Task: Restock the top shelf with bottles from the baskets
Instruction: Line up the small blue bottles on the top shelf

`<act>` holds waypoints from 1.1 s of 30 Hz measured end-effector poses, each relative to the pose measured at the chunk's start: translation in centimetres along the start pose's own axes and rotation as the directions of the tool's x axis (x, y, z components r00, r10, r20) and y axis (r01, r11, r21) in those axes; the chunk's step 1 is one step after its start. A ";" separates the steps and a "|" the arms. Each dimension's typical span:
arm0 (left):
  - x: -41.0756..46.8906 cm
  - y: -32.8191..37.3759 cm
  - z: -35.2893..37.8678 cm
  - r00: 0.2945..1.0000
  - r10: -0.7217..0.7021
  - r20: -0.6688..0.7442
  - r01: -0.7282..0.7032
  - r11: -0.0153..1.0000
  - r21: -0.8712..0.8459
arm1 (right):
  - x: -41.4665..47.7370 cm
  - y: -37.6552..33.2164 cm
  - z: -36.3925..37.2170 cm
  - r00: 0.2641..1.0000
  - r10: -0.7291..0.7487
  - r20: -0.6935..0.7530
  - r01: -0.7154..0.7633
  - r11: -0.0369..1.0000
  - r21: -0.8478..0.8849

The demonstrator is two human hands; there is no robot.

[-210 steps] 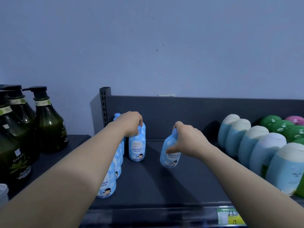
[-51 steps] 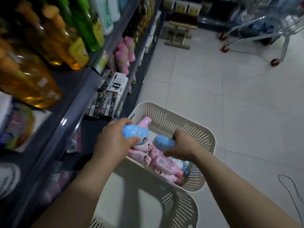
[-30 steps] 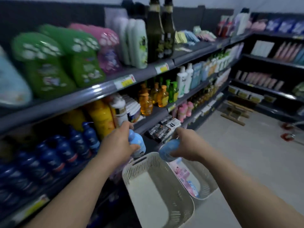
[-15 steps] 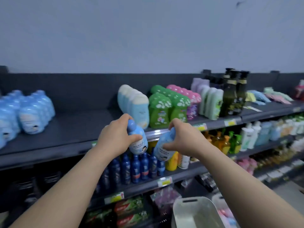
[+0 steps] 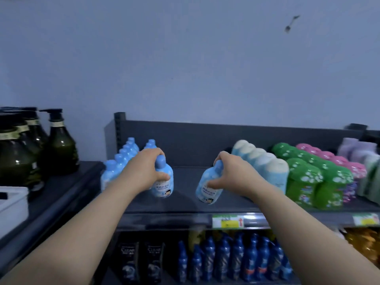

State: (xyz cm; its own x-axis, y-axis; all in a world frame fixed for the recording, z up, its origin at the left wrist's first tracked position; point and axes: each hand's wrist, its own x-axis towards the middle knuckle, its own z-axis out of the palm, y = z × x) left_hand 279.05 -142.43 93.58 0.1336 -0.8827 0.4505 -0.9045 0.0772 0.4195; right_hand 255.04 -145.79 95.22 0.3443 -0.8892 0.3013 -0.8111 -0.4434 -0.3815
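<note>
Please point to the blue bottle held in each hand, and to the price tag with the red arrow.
Left held bottle (image 5: 164, 187): head view, on its label, below the left hand (image 5: 147, 169).
Right held bottle (image 5: 208, 194): head view, on its label, below the right hand (image 5: 228, 175).
Price tag (image 5: 228, 223): head view, on its yellow part.

Legible: "CLEAR" on two black bottles (image 5: 128, 262), below the top shelf (image 5: 185, 208) front edge, left. Print on light-blue bottles (image 5: 163, 188) and price tags (image 5: 228, 221) on that edge: blurred, unreadable.

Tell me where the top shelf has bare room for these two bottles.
Bare top shelf runs between the blue bottle rows on the left and the cream-capped bottles on the right. Beyond those, green bottles and pink bottles stand packed.
</note>
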 end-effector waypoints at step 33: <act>5.1 -7.9 -1.6 0.980 0.139 0.141 -0.178 0.933 0.312 | 7.4 -8.3 8.7 0.982 -0.024 0.188 0.038 0.997 -0.070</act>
State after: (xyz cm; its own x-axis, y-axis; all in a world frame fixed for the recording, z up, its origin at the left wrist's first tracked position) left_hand 287.54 -146.80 93.86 -0.0523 -0.9198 0.3890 -0.9943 0.0843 0.0656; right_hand 268.47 -149.64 93.02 0.4469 -0.8835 0.1404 -0.8284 -0.4680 -0.3077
